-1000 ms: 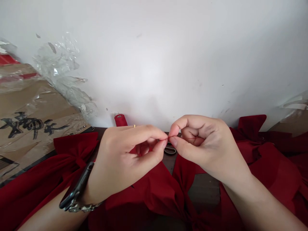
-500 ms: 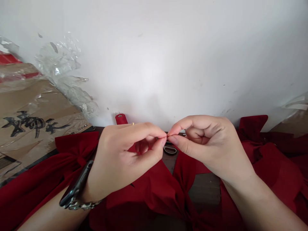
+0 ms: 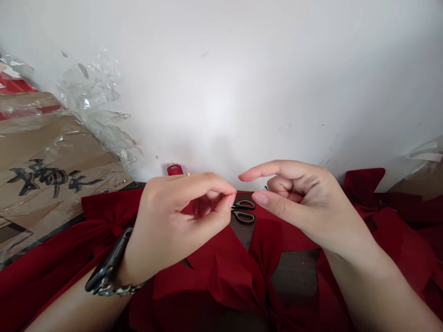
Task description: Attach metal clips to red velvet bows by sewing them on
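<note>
My left hand (image 3: 180,221) is raised over red fabric bows (image 3: 221,272), its thumb and forefinger pinched on a thin red thread (image 3: 244,191). The thread runs right to my right hand (image 3: 297,203). That hand's forefinger and thumb are parted, while its other fingers stay curled with the thread across them. Black-handled scissors (image 3: 244,211) lie on the dark table just below the gap between the two hands. A red thread spool (image 3: 175,169) stands behind my left hand at the wall. A watch sits on my left wrist.
A cardboard box (image 3: 44,180) with black characters and crumpled clear plastic (image 3: 97,115) fills the left side. More red bows (image 3: 387,212) pile up at the right. A white wall closes off the back of the dark table (image 3: 294,274).
My right thumb and forefinger, pinched against the left fingertips before, have parted and drawn slightly right. The scissors now show between the hands. The view shifted down a little.
</note>
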Motion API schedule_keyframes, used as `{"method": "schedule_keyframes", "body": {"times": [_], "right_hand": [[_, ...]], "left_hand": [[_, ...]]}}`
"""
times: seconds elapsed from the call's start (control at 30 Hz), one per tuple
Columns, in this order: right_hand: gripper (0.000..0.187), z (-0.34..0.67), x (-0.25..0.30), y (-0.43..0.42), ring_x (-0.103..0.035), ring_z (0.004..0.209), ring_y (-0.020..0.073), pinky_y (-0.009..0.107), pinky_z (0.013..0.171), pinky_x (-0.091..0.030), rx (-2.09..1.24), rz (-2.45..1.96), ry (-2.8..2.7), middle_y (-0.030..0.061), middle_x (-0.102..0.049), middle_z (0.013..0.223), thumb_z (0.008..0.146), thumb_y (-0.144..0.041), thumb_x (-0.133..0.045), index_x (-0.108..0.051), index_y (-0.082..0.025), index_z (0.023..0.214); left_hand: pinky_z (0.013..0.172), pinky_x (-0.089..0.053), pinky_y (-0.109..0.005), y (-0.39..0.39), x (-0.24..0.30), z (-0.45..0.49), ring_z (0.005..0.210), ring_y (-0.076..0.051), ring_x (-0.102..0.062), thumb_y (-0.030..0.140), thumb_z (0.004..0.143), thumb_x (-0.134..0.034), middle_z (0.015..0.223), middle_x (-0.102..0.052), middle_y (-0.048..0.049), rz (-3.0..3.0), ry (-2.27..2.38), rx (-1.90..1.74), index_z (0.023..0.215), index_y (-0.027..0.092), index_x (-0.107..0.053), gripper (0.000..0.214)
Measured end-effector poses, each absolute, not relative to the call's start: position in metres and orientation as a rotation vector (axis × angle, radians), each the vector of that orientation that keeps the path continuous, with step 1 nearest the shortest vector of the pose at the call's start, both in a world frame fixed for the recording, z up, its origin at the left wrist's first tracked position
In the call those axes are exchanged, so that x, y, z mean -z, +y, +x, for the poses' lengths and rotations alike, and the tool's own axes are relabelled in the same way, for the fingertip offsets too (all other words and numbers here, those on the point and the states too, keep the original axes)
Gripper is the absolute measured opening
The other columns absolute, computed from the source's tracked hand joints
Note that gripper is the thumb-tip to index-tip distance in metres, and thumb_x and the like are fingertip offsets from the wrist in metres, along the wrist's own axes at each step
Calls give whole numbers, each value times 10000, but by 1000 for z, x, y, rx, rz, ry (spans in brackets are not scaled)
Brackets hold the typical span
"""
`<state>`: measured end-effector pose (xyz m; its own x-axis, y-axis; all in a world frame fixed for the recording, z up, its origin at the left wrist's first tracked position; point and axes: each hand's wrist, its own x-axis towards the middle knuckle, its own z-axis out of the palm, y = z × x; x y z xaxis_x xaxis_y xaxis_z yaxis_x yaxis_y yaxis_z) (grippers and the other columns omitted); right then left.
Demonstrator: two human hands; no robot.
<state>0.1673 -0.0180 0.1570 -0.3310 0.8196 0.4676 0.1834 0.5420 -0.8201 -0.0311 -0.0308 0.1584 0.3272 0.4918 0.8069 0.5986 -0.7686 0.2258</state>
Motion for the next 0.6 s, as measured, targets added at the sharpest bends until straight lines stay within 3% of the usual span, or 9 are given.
{"method": "schedule_keyframes", "body": {"times": [0.17, 0.4, 0.6], "right_hand": [[147, 172, -159, -17, -320, 456, 57, 185, 405, -283, -767, -866, -1852, -51, -369, 544, 867, -295, -625, -684, -183, 791], [179, 174, -161, -21, -382, 475, 76, 191, 415, -329, -603, -951, -1805, -13, -482, 579, 853, -349, -654, -683, -186, 786], [172, 170, -160, -25, -346, 444, 66, 187, 388, -285, -561, -956, -1808, -27, -438, 538, 860, -343, -646, -679, -186, 798]], "left_hand": [[460, -421, -159, -30, -159, -34, 460, -50, -532, 103, 797, -609, 574, -638, 70, -2467, -1069, 1451, 752, 220, -650, 132], [498, -455, -184, -23, -159, -37, 530, -71, -584, 124, 807, -607, 653, -672, 50, -2404, -1087, 1508, 772, 223, -634, 108], [603, -508, -224, -29, -157, -34, 629, -96, -591, 274, 822, -677, 774, -671, 11, -2354, -923, 1332, 958, 246, -674, 139]]}}
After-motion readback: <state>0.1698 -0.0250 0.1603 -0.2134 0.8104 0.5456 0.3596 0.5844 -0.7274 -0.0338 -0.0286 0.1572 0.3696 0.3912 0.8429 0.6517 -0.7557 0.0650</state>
